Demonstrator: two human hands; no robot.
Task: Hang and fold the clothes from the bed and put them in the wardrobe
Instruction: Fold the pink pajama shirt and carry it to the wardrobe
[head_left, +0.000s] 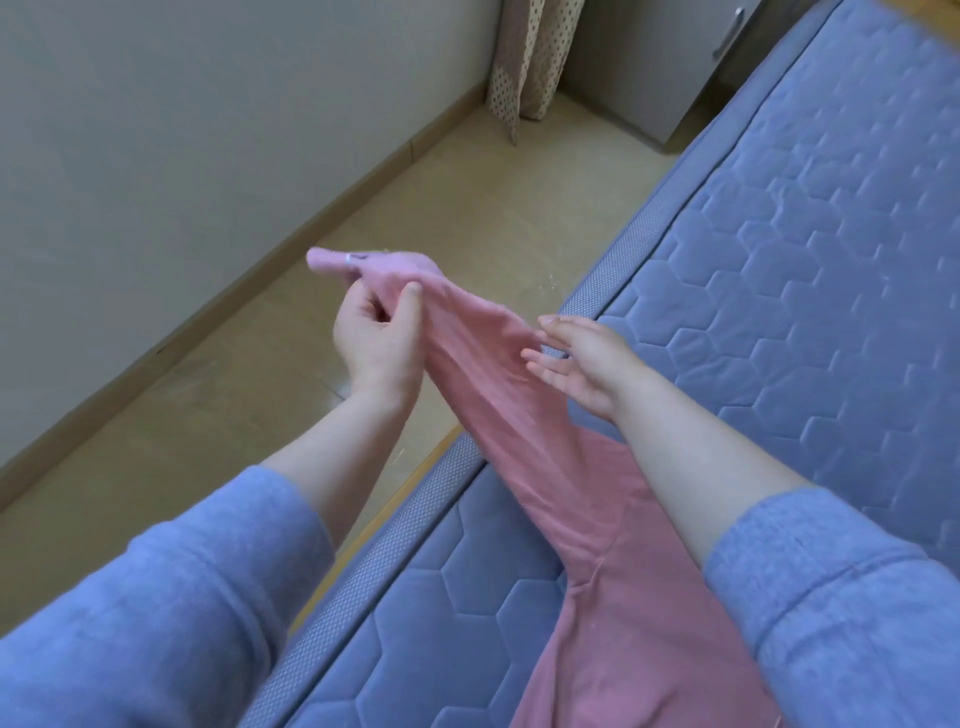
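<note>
The left hand (379, 338) is raised over the floor (249, 405), just beside the edge of the bed (810, 249). It pinches the narrow end of a pink garment (602, 551) between the thumb and the curled fingers. A short piece of the cloth sticks out past the fingers. There is something small and shiny on it, but I cannot tell what it is.

From this hand the garment runs down and back, across the edge of the bed. Its wider part lies flat on the blue quilted mattress, close to the person. The right hand (576, 364) holds nothing. Its fingers are straight and a little spread, and the fingertips touch the side of the stretched cloth. The two hands are near each other with the cloth between them. Both arms wear blue sleeves (171, 597) pushed up from the wrists. A dotted curtain (530, 62) hangs in the far corner.
</note>
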